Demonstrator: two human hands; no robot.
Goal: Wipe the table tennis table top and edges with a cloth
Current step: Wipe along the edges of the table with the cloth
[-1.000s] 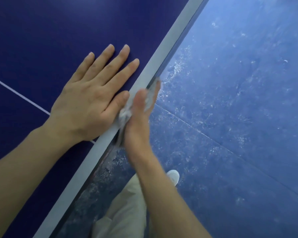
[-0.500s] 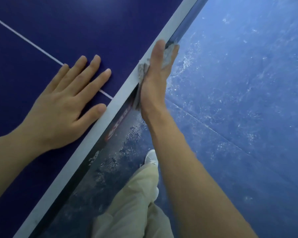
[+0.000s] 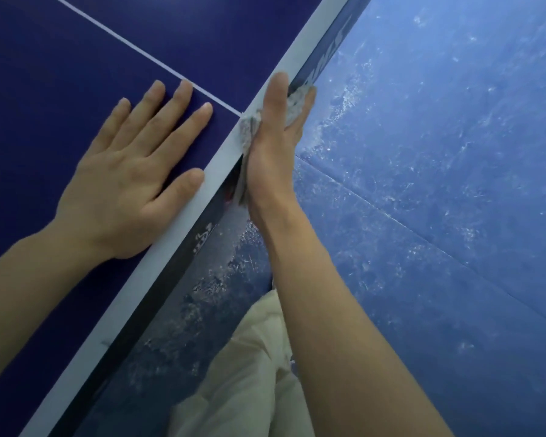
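Observation:
The dark blue table tennis table top (image 3: pixel 60 58) fills the left, with a white band (image 3: pixel 171 234) running diagonally along its side edge. My left hand (image 3: pixel 130 184) rests flat on the top, fingers spread, thumb by the band. My right hand (image 3: pixel 271 146) clamps a grey-white cloth (image 3: pixel 248 127) over the table's edge, thumb on top and fingers down the side face. The cloth sits where the thin white centre line (image 3: pixel 139 50) meets the band. Most of the cloth is hidden under my palm.
Right of the table lies a scuffed blue floor (image 3: pixel 438 152) with a seam across it. My leg in light trousers (image 3: pixel 249 373) stands close to the table's side. The side face below the band is dark with printed lettering (image 3: pixel 202 238).
My right hand slid the cloth forward along the edge, then back to where the centre line meets the band. My left hand shifted back from across the line and stays flat.

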